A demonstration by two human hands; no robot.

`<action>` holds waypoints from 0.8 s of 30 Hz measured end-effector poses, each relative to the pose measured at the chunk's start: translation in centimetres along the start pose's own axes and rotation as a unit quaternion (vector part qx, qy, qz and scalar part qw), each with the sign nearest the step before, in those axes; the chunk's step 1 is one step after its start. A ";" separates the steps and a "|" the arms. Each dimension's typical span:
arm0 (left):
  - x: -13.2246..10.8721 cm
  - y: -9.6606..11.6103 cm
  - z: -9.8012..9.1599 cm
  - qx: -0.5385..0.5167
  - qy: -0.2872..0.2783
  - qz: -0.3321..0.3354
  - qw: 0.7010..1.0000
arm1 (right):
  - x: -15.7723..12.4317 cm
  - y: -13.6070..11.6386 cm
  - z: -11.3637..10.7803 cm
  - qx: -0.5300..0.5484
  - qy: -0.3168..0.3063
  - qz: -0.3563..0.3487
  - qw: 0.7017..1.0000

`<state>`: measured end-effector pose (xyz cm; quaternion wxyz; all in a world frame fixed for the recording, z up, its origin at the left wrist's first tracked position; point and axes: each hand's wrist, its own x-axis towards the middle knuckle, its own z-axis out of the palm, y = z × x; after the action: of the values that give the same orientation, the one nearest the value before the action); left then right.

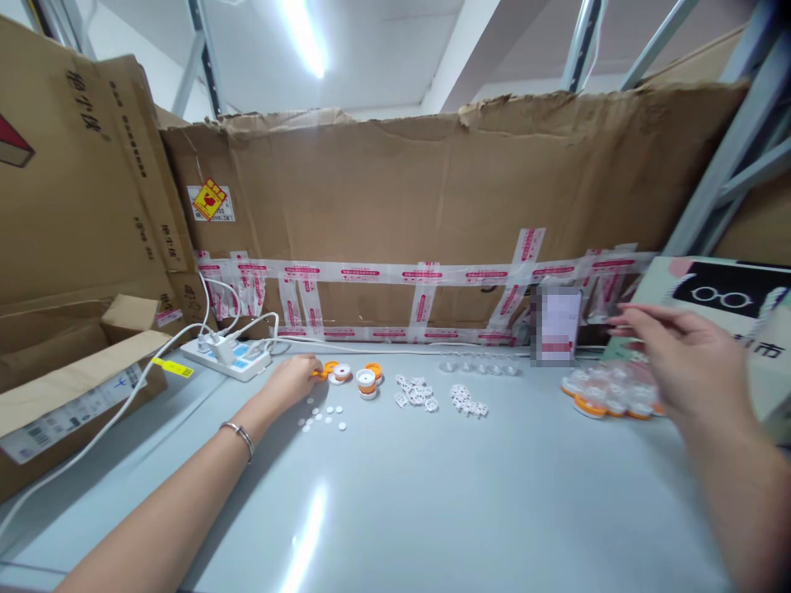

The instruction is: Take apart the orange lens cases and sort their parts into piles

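Note:
At the left back of the table, my left hand [295, 377] has its fingertips closed on a small orange plastic piece [320, 374]. Beside it stand white-and-orange round parts [341, 374] and a short stack of white and orange rings [367, 384]. Several small white discs [318, 417] lie just in front. My right hand [692, 354] is raised over a cluster of clear domed pieces [611, 387] with orange and white edges. Its thumb and fingers meet in a pinch; blur hides whatever may be between them.
Two piles of small white patterned parts [417, 394] and a row of clear cups [479, 367] lie mid-table. A phone [559, 325] leans at the back against a taped cardboard wall [371, 198]. A power strip [227, 356] with cables and an open carton [80, 387] are left.

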<state>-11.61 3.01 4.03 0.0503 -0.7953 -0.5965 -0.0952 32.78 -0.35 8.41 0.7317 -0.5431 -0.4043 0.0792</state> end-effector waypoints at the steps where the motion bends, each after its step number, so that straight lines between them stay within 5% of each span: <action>1: -0.1 -0.1 -0.1 0.002 0.002 -0.006 1.000 | 1.3 0.9 -1.1 -0.057 0.012 0.026 0.998; 5: -0.2 -0.9 -0.1 0.014 0.001 -0.032 0.999 | 3.7 4.0 -3.3 -0.360 -0.129 0.071 0.921; 8: -0.1 -1.6 0.3 0.021 -0.007 -0.046 0.999 | 3.5 5.3 -3.0 -0.428 -0.183 0.066 0.882; 19: -0.4 -1.4 -0.4 0.014 0.018 -0.056 0.998 | 1.5 4.7 -1.8 -0.434 -0.243 0.004 0.868; 24: -0.7 -0.5 -0.8 -0.001 0.024 -0.046 0.999 | 0.5 4.7 -1.7 -0.384 -0.231 -0.032 0.894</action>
<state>-12.39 2.36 4.66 0.0598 -0.7647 -0.6309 -0.1170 35.80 0.54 4.43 0.3546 -0.7349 -0.5779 0.0175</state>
